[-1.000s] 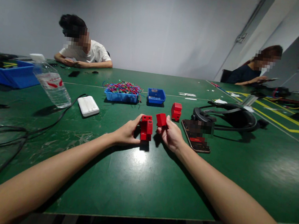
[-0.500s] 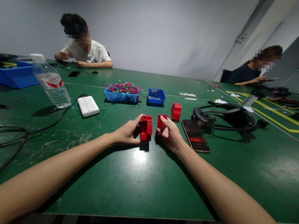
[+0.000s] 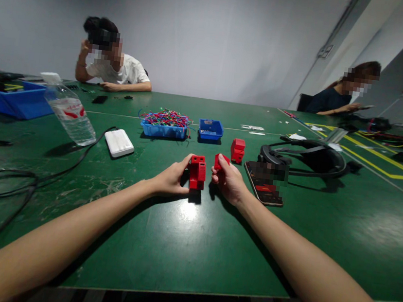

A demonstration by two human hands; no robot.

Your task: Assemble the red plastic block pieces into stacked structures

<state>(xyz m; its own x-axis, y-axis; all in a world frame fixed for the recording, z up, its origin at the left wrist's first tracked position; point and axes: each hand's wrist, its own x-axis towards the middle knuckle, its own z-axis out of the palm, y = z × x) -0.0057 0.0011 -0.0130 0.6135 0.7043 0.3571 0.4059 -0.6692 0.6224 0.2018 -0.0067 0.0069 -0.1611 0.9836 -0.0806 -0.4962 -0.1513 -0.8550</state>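
My left hand (image 3: 173, 179) is closed on a red plastic housing (image 3: 198, 173) with an open recess and small holes on top, held between thumb and fingers. To its right, my right hand (image 3: 232, 182) pinches a smaller red plastic piece (image 3: 219, 162), its thumb lying over it. A narrow gap separates the two red parts. Another red block (image 3: 237, 150) stands on the table just beyond my right hand. The palm-side fingers of both hands are partly hidden.
Behind my hands are a blue tray of coloured wires (image 3: 165, 126) and a small blue bin (image 3: 210, 129). A phone (image 3: 264, 184) and headset (image 3: 303, 156) lie right. Left are a white box (image 3: 118, 143), water bottle (image 3: 70, 110) and black cable (image 3: 36, 180). Two people sit opposite.
My right hand has turned the smaller red piece and shifted it slightly right and up. My left hand stays still. The person at the left has raised a hand to their head.
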